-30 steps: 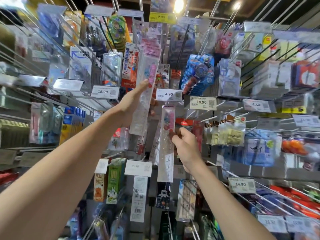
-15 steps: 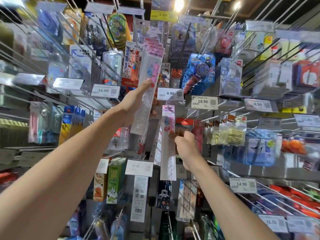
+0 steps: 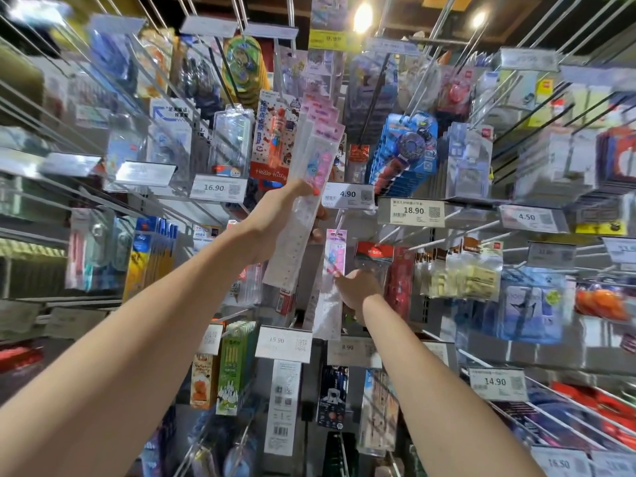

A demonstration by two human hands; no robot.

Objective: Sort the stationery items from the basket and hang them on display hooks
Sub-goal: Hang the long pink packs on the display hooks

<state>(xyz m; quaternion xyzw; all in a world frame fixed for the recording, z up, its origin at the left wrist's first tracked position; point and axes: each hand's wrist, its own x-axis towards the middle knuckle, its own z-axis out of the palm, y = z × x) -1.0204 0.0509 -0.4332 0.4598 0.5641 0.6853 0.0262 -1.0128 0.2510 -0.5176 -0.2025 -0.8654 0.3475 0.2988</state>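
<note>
My left hand (image 3: 280,218) grips a bundle of long clear ruler packs (image 3: 303,197) with pink headers, held tilted up in front of the display. One more ruler pack (image 3: 331,287) with a pink header hangs from a white hook (image 3: 339,220) just below the 4.90 price tag (image 3: 348,195). My right hand (image 3: 359,285) is beside that hanging pack, fingertips touching its right edge, fingers loosely curled. Whether they pinch the pack is unclear. No basket is in view.
Metal hooks with packaged stationery fill the wall on all sides. A Hello Kitty pack (image 3: 273,146) hangs left of the bundle, blue toy packs (image 3: 404,149) to its right. Price tags stick out on hook ends: 16.90 (image 3: 216,188), 18.90 (image 3: 411,211), 14.90 (image 3: 495,382).
The single ruler pack went up onto the hook under the 4.90 tag and now hangs there. My right hand loosened its hold and slid down to the pack's side. My left hand stayed put.
</note>
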